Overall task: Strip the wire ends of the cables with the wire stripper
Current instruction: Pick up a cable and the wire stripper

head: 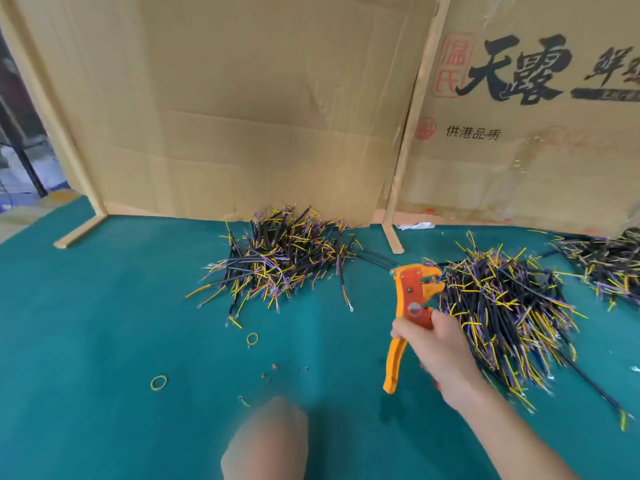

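Observation:
My right hand [440,351] grips the handles of an orange wire stripper [410,292], held upright over the green table, with its jaws pointing right at a big pile of black cables [502,306] with yellow and purple wire ends. No cable shows in the jaws. A second cable pile [277,261] lies at the middle back of the table. At the bottom edge a blurred skin-coloured shape, which seems to be my left hand [266,441], hovers low over the table; its fingers cannot be made out.
Cardboard walls [259,116] on wooden strips close off the back of the green table [104,323]. A third cable heap [609,265] lies at the far right. Two yellow rubber bands [159,382] and small insulation scraps [273,370] lie in front.

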